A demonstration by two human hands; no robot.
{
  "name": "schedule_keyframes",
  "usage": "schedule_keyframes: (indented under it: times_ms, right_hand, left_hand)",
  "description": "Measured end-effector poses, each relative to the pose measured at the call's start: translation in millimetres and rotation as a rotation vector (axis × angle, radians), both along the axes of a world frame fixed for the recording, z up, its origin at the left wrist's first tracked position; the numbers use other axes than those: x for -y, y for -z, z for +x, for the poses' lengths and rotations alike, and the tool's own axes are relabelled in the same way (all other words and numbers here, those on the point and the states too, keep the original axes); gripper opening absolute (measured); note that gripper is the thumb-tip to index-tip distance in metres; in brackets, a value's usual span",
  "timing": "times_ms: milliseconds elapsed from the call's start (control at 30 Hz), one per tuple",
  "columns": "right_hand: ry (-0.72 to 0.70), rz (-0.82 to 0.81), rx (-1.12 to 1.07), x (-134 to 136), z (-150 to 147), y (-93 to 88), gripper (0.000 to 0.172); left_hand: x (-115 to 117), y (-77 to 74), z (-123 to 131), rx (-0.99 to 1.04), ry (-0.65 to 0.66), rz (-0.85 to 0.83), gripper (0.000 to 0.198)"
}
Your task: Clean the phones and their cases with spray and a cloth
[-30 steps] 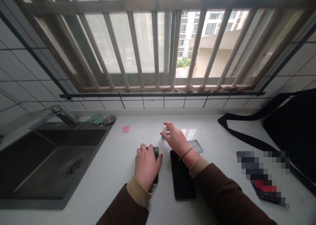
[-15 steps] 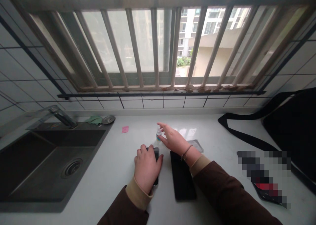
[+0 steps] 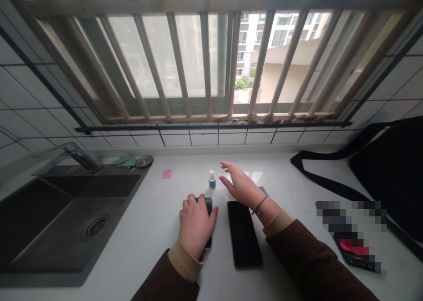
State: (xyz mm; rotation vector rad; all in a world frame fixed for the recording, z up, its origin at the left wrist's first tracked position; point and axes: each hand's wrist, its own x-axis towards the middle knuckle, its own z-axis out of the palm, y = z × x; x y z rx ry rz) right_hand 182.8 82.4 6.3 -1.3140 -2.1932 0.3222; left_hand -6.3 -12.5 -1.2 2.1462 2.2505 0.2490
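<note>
At frame centre, the left hand point(image 3: 195, 224) presses flat on a small phone point(image 3: 208, 205) on the tabletop point(image 3: 148, 230). The right hand point(image 3: 243, 187) hovers spread and empty just right of the upright dropper bottle point(image 3: 212, 180), above a larger dark phone point(image 3: 243, 234); neither phone is lifted.

Small dark phone point(image 3: 208, 204) flat on the pale counter; tiny white-capped dropper bottle point(image 3: 212, 180) upright just beyond it.
</note>
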Motion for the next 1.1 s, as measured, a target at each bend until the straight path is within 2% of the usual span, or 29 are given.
schedule_keyframes:
  times_ms: [167,300,433,633,767,967,1100]
  right_hand:
    - [0.098,-0.156,0.206,10.0,59.3,-0.8,0.02]
    - [0.145,-0.24,0.31,16.3,90.2,9.3,0.02]
    - [0.127,-0.277,0.355,13.7,101.8,13.0,0.022]
    - [0.085,-0.288,0.347,2.1,97.5,2.9,0.022]
    - [0.044,-0.284,0.319,-14.3,73.5,1.1,0.018]
    - [0.076,-0.248,0.3,-40.8,43.1,8.4,0.02]
    - [0.115,-0.192,0.291,-33.8,46.8,1.4,0.032]
  left_hand:
    - [0.0,-0.5,0.7,-0.002,-0.008,-0.009,0.048]
    - [0.4,1.3,0.3,-0.005,0.003,0.007,0.048]
    - [0.1,3.7,-1.0,0.004,0.028,0.038,0.046]
    - [-2.5,5.7,-1.3,0.024,0.052,0.054,0.046]
    - [-2.2,5.6,-0.5,0.034,0.054,0.056,0.044]
    - [-1.9,4.7,-0.4,0.05,0.047,0.037,0.044]
    - [-2.6,4.8,-1.0,0.052,0.041,0.028,0.048]
